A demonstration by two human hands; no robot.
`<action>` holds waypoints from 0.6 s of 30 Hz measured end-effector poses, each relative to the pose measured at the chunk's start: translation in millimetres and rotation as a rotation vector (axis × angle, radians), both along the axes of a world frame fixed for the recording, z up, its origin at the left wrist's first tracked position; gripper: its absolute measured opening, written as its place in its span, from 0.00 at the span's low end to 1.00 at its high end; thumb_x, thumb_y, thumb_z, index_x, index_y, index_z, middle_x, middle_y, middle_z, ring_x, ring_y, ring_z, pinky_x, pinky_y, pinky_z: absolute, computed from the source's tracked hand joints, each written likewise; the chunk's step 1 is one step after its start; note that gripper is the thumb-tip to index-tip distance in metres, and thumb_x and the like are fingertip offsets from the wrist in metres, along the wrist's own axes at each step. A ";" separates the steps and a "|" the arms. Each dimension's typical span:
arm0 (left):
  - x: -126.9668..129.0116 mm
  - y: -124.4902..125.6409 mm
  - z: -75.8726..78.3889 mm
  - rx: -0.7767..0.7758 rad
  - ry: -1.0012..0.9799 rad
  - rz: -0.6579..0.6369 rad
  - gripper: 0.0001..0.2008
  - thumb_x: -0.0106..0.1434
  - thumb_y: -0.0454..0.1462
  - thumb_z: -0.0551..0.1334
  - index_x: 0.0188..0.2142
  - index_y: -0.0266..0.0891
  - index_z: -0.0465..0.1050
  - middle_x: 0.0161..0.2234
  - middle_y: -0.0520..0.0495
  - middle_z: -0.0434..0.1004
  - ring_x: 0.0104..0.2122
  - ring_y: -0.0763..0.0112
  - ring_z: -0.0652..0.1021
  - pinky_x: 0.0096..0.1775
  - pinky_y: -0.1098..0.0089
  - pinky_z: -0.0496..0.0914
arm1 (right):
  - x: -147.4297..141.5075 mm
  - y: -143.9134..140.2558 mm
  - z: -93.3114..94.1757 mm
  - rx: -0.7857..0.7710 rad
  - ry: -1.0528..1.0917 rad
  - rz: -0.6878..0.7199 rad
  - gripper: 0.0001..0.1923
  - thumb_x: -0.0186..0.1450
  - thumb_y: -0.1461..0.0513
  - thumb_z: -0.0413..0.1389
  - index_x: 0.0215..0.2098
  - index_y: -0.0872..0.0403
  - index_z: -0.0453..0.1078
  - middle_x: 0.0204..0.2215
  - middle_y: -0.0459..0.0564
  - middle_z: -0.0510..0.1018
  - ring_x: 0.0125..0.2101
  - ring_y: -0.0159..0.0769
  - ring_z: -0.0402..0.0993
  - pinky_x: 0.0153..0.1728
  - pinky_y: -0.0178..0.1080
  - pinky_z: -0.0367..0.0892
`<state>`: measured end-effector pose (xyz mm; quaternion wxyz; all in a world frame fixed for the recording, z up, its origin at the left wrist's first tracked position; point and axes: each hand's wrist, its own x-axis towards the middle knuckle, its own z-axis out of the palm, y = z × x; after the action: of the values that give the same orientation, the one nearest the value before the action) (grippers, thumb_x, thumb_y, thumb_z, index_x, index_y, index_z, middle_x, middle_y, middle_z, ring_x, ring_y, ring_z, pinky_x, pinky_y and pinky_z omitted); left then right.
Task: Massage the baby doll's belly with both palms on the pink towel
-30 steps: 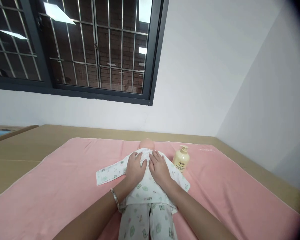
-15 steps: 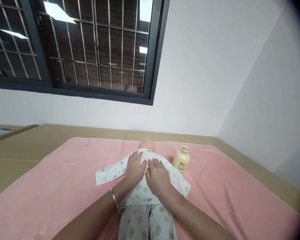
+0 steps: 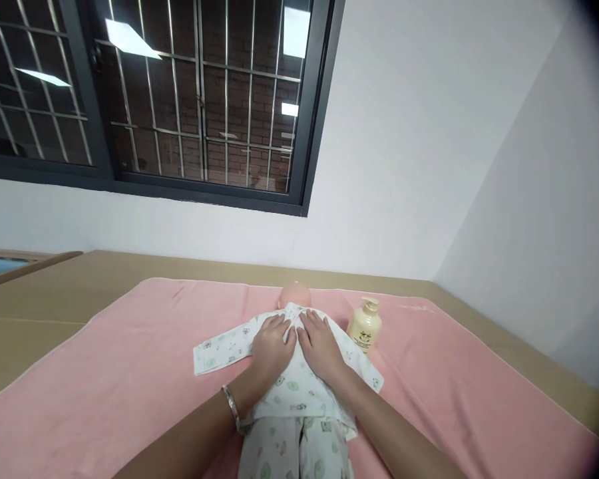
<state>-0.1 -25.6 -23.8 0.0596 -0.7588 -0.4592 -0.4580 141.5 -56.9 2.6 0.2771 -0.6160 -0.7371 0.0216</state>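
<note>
Right fingers (image 3: 314,324) farther forward, blanket (image 3: 130,359) beneath

A hand can pass over the pink blanket (image 3: 104,379) on the left, but one sleeve (image 3: 222,349) of the white shirt (image 3: 300,392) sticks out there. On the right, the yellow bottle (image 3: 365,326) stands just beside the shirt and gets in the way. Farther right, there is lots of room before the side wall (image 3: 534,286). Only a thin gap shows between the left hand (image 3: 273,347) and right hand (image 3: 322,344).
</note>
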 end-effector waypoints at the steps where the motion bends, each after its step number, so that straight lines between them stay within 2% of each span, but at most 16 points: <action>1: -0.3 0.3 -0.5 -0.013 -0.008 -0.002 0.11 0.64 0.35 0.56 0.39 0.40 0.79 0.45 0.44 0.80 0.49 0.58 0.76 0.53 0.55 0.71 | -3.8 -4.9 1.6 0.011 -0.019 -0.024 0.24 0.72 0.59 0.40 0.61 0.58 0.63 0.62 0.57 0.63 0.64 0.44 0.55 0.64 0.48 0.48; 4: -1.3 2.9 -1.3 -0.078 -0.019 0.002 0.14 0.65 0.35 0.55 0.45 0.40 0.77 0.49 0.44 0.78 0.52 0.57 0.74 0.55 0.54 0.69 | -15.0 -21.1 8.9 0.031 -0.098 -0.077 0.20 0.69 0.62 0.42 0.50 0.57 0.72 0.50 0.58 0.75 0.55 0.46 0.68 0.57 0.45 0.59; 7: -1.5 7.1 -2.3 -0.154 -0.014 0.009 0.18 0.65 0.36 0.53 0.52 0.36 0.72 0.54 0.41 0.74 0.57 0.55 0.70 0.59 0.51 0.65 | -18.9 -28.7 13.5 0.041 -0.139 -0.093 0.17 0.68 0.63 0.43 0.43 0.55 0.74 0.44 0.57 0.78 0.49 0.45 0.72 0.52 0.44 0.63; 10: -1.1 10.4 -3.8 -0.204 -0.004 -0.010 0.20 0.66 0.37 0.52 0.54 0.34 0.70 0.56 0.39 0.71 0.59 0.54 0.68 0.61 0.49 0.62 | -14.3 -21.9 9.9 0.034 -0.096 -0.085 0.20 0.70 0.61 0.42 0.51 0.55 0.72 0.53 0.57 0.73 0.57 0.46 0.66 0.56 0.45 0.60; 13: -0.7 11.7 -5.3 -0.212 -0.004 -0.024 0.20 0.66 0.37 0.52 0.55 0.33 0.70 0.57 0.38 0.71 0.59 0.54 0.67 0.61 0.49 0.61 | -7.2 -9.1 2.4 0.000 -0.045 -0.069 0.25 0.71 0.57 0.42 0.63 0.57 0.62 0.63 0.58 0.61 0.65 0.46 0.53 0.63 0.47 0.51; 15: -0.5 11.8 -6.0 -0.208 -0.010 -0.024 0.20 0.66 0.37 0.52 0.54 0.33 0.70 0.57 0.38 0.71 0.59 0.54 0.67 0.61 0.49 0.61 | -4.6 -3.7 -1.0 -0.018 -0.022 -0.063 0.27 0.71 0.56 0.42 0.65 0.58 0.58 0.65 0.57 0.57 0.66 0.46 0.49 0.65 0.49 0.46; 18: -0.6 10.4 -5.2 -0.173 -0.015 -0.012 0.19 0.66 0.37 0.53 0.53 0.33 0.70 0.55 0.37 0.72 0.58 0.53 0.68 0.60 0.48 0.63 | -5.3 -4.1 -1.8 0.026 -0.008 -0.083 0.26 0.70 0.58 0.44 0.64 0.57 0.60 0.66 0.56 0.56 0.67 0.46 0.47 0.65 0.51 0.42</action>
<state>-0.7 -15.2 -28.9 -0.0126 -0.7604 -0.4930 -0.4225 136.2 -61.0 0.8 0.2829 -0.6425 -0.7121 -0.0017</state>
